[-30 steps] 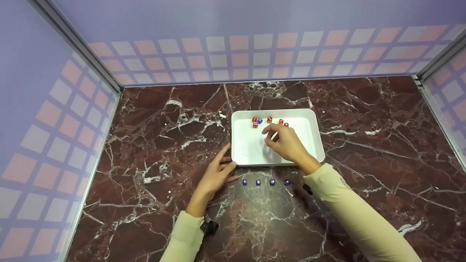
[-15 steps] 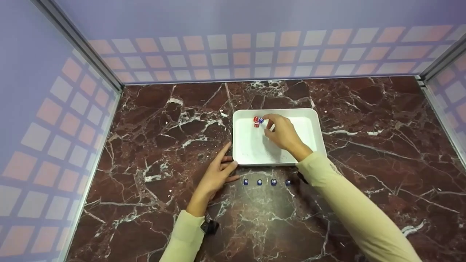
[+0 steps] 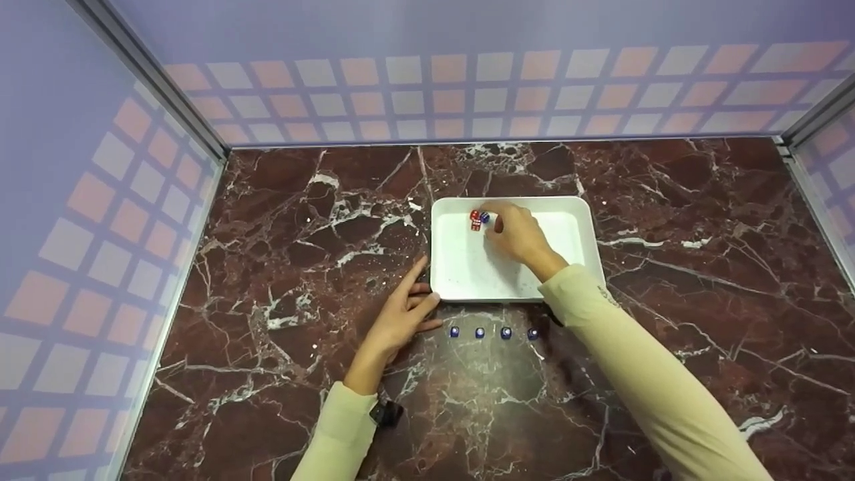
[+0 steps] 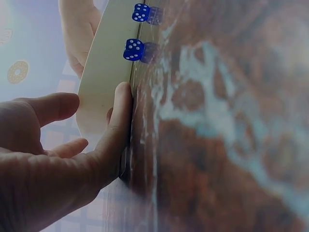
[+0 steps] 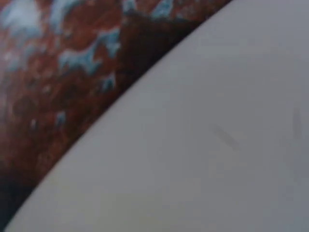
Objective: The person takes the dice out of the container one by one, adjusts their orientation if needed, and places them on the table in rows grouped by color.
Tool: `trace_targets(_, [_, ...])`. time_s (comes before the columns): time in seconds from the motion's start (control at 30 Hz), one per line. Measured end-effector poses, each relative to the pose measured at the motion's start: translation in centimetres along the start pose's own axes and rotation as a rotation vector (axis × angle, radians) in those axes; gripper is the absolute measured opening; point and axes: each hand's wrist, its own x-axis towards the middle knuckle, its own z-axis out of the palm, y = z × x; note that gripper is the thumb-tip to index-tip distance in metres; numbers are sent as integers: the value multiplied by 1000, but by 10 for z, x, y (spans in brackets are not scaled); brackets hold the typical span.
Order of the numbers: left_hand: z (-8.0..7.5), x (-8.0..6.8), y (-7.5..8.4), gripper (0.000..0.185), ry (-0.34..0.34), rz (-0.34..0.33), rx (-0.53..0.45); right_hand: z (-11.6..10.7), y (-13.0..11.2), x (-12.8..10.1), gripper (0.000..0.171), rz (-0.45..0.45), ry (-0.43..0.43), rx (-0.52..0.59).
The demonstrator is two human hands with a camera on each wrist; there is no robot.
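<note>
The white tray lies on the marbled tabletop. My right hand is inside it, thumb and index finger parted around a blue die. That die sits against two red dice near the tray's back left. The back of my hand covers part of the tray floor behind it. My left hand rests at the tray's front left corner with extended fingers, the thumb at the rim. The right wrist view holds only the tray's white surface and the tabletop, with no fingers.
In front of the tray, several blue dice stand in a spaced row on the table, just right of my left fingers. Two of these blue dice show in the left wrist view. Walls with a checkered band enclose the back and sides.
My right hand has moved back and slightly left in the tray, its fingers coming up to the blue die. Red dice seen earlier further right are now covered by it. The left hand stays put.
</note>
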Motion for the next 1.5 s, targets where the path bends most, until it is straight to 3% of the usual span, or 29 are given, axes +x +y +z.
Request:
trace_targets(0.3, [1, 2, 3, 78, -22, 12, -8, -6, -4, -3, 56, 36, -3, -38])
trace_targets(0.53, [1, 1, 2, 78, -37, 24, -2, -5, -9, -4, 43, 13, 22, -63])
trace_targets(0.8, [0, 0, 2, 78, -24, 17, 4, -3, -9, -3, 43, 22, 18, -87])
trace_targets(1.17, [-1, 1, 1, 76, -14, 6, 7, -8, 6, -14, 21, 9, 18, -48])
trace_targets(1.5, [-3, 0, -1, 75, -17, -6, 11, -16, 20, -29, 17, -37, -10, -8])
